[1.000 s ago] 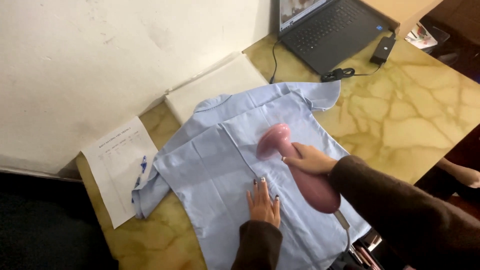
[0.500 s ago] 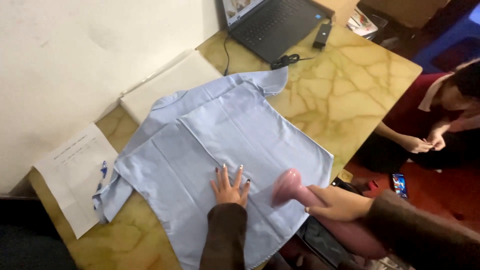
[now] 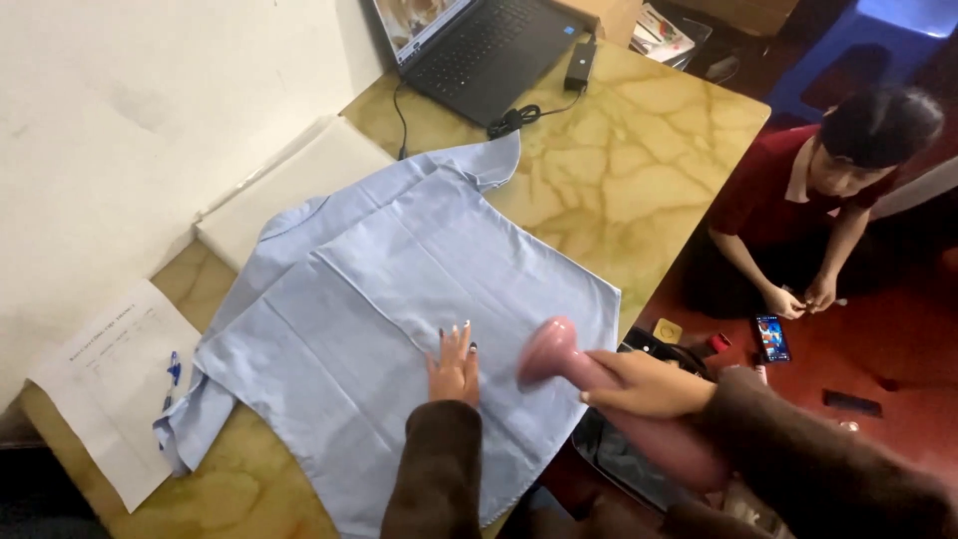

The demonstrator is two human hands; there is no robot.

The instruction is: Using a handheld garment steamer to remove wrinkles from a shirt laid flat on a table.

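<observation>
Left hand (image 3: 454,367) pressed flat, fingers spread, on light-blue shirt (image 3: 399,329); right hand (image 3: 644,384) gripping pink handheld steamer (image 3: 599,389) over shirt edge.

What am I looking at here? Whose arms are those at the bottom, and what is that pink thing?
The picture comes from a camera worn on a person's head, looking down, so the arms in brown sleeves are that person's own. The left hand lies flat on a light blue shirt spread over a yellow marbled table. The right hand grips a pink handheld garment steamer near the shirt's edge. Also on the table: a laptop with its charger, a white pad, and a paper sheet with a blue pen. Another person sits on the red floor beside a phone.
</observation>
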